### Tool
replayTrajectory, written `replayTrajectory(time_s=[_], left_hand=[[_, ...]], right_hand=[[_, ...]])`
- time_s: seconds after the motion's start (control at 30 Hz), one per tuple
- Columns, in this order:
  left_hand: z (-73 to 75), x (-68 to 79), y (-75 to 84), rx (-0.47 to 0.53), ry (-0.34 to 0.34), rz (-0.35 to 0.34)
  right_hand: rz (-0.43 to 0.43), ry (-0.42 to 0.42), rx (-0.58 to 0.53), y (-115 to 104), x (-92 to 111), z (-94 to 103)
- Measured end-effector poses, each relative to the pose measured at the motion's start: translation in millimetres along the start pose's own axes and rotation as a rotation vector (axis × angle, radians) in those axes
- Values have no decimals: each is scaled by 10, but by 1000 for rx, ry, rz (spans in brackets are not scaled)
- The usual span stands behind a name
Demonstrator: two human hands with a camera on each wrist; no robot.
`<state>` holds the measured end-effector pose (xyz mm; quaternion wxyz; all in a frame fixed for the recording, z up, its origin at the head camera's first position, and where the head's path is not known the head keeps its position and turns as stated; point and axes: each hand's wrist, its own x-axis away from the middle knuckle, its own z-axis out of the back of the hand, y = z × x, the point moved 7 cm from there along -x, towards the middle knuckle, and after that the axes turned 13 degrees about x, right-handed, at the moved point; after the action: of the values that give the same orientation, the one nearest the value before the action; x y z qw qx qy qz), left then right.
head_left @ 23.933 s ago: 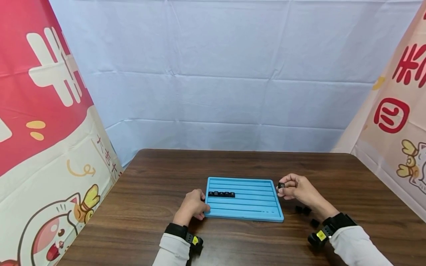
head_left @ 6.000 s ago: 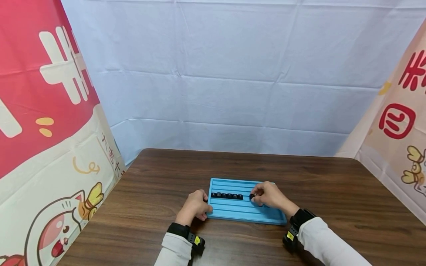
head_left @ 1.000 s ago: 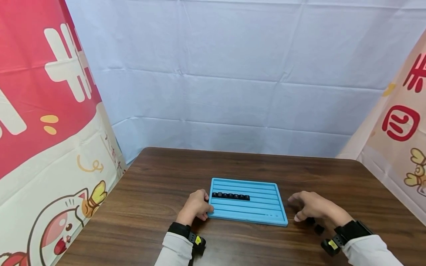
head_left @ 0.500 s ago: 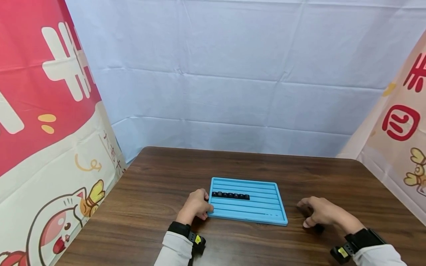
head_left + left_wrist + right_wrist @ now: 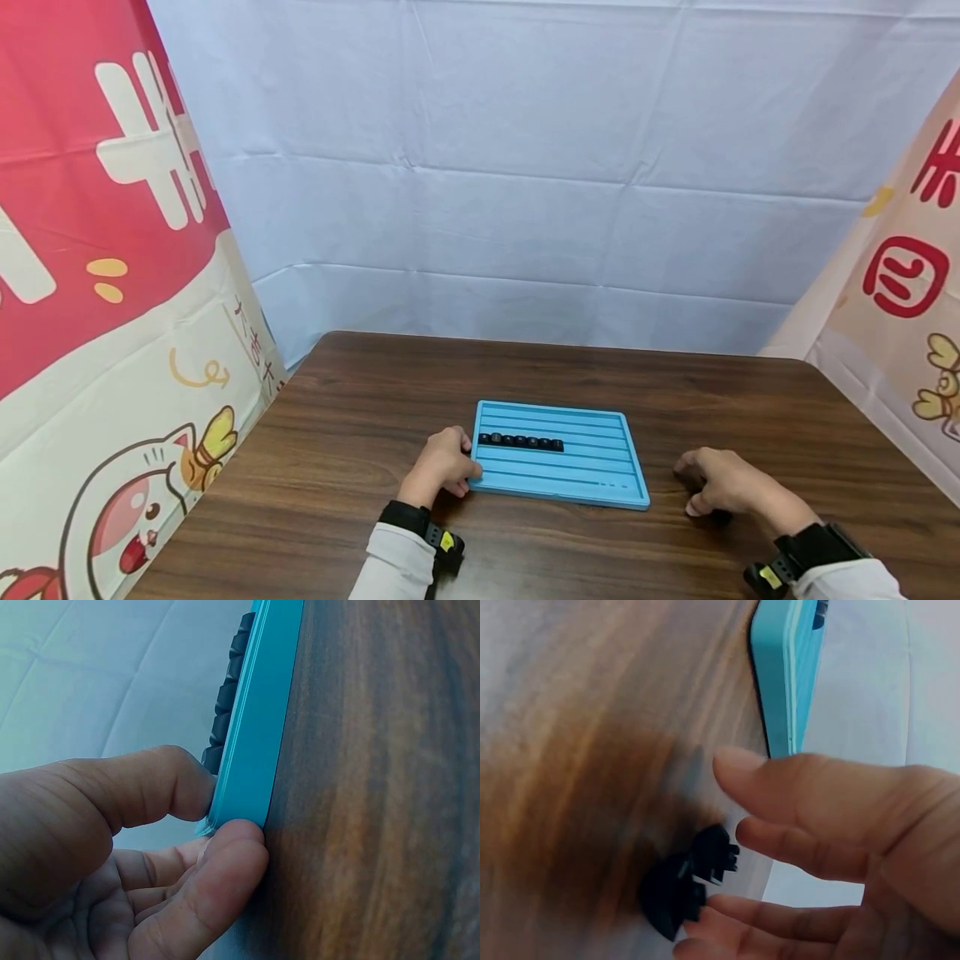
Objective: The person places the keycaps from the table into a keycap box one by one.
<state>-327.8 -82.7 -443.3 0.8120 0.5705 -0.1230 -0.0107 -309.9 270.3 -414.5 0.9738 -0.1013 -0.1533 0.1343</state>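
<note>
A blue ridged tray (image 5: 540,477) lies on the table with a row of several black keycaps (image 5: 521,442) in one groove, starting at its left edge. My left hand (image 5: 438,465) grips the tray's left edge between thumb and fingers; the left wrist view shows the fingertips against the tray's side wall (image 5: 259,712). To the right of the tray, my right hand (image 5: 727,483) hovers low over the table, thumb and fingers apart. Beneath its fingers, two loose black keycaps (image 5: 671,896) lie close together in the right wrist view. In the head view the hand mostly hides them.
The brown wood-grain table (image 5: 405,375) extends around the tray. A pale blue cloth (image 5: 510,208) hangs behind its far edge. Printed banners stand at the left (image 5: 135,375) and right (image 5: 900,333).
Compared with the earliest frames, the keycap row has grown longer to the right. Over the last second my right hand has shifted slightly right and nearer, over the loose keycaps. My left hand stays put.
</note>
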Motion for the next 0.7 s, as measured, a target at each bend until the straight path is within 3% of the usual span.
replayTrajectory(time_s=[0.3, 0.7], left_hand=[[2, 9, 0, -4, 4, 3], [11, 32, 27, -7, 3, 1]], right_hand=[[-21, 38, 63, -21, 9, -32], [18, 111, 146, -79, 23, -18]])
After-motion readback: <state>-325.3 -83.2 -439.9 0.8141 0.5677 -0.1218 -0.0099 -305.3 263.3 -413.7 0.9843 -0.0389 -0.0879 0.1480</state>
